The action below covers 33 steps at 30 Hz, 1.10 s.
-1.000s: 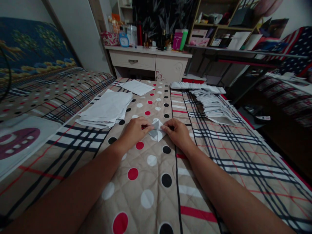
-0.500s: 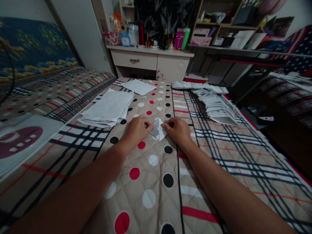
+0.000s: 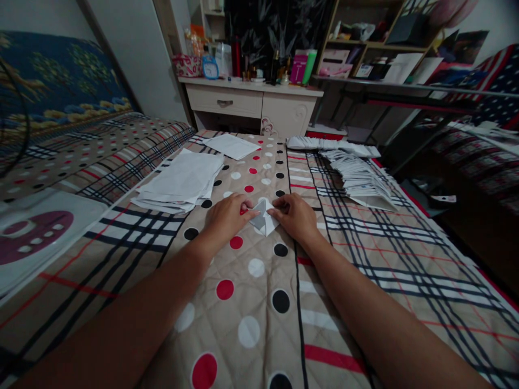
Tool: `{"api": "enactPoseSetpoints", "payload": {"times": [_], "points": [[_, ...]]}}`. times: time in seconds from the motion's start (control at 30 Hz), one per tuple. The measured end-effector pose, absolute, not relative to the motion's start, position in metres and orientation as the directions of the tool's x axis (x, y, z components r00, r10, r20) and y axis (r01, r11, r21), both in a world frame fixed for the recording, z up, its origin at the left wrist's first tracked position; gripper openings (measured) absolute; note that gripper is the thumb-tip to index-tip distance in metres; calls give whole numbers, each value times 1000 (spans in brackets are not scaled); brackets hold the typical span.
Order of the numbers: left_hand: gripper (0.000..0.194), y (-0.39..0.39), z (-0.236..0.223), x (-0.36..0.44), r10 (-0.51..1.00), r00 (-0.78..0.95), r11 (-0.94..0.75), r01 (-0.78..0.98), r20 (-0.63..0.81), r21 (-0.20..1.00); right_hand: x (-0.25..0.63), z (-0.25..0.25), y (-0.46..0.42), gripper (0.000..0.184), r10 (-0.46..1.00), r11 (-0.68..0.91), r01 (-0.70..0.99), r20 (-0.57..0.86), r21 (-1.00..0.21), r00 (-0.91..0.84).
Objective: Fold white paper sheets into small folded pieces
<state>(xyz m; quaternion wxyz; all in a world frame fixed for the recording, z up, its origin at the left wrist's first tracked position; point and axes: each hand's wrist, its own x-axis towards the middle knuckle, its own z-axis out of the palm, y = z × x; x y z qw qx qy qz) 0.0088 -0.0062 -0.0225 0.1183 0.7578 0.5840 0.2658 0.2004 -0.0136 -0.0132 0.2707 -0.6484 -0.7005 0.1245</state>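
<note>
A small folded piece of white paper (image 3: 265, 222) lies on the patterned bedspread (image 3: 251, 302), between my two hands. My left hand (image 3: 231, 215) pinches its left edge with thumb and fingers. On the right side, my right hand (image 3: 295, 215) grips the paper the same way, thumb across its fold. The paper has a pointed near corner and a crease down its middle, its left face in shadow. The undersides of both hands' fingers are partly hidden.
Left of my hands lies a stack of white paper sheets (image 3: 182, 178), with more sheets (image 3: 232, 146) behind. Rows of folded paper pieces (image 3: 357, 175) sit at the right. A white plastic bag (image 3: 85, 213) lies far left. A white dresser (image 3: 225, 102) stands beyond the bed.
Around the paper my fingers have shifted slightly, and its folded faces look a little more opened out. Both hands stay in nearly the same place.
</note>
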Motion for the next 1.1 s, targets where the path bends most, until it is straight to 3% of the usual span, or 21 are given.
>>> {"api": "enactPoseSetpoints", "payload": {"times": [0.13, 0.23, 0.4, 0.53, 0.63, 0.8, 0.93, 1.1], "points": [[23, -5, -28, 8, 943, 180, -316, 747, 280, 585, 201, -12, -14, 15, 985, 102, 820, 173, -563, -3], [26, -3, -30, 9, 951, 158, -307, 611, 267, 730, 203, -14, -14, 14, 983, 108, 768, 183, -631, 13], [19, 0, -26, 13, 981, 101, -189, 251, 168, 949, 204, -24, -13, 17, 980, 186, 459, 198, -868, -24], [9, 0, -21, 15, 980, 78, -197, 177, 185, 964, 197, -22, -18, 24, 960, 240, 262, 189, -935, -205], [12, -3, -19, 17, 975, 76, -217, 163, 207, 962, 191, -17, -25, 17, 958, 196, 144, 158, -970, -239], [44, -7, -16, 21, 989, 0, -146, -115, 147, 983, 188, -10, -31, 29, 995, 38, -42, 42, -998, -90], [63, -10, -13, 22, 991, 94, -75, -195, 94, 978, 188, -8, -32, 34, 1000, -5, -187, -1, -982, -23], [40, -11, -17, 22, 983, 160, -79, -83, 92, 993, 185, -9, -33, 34, 994, -58, -176, -42, -983, -96]]}}
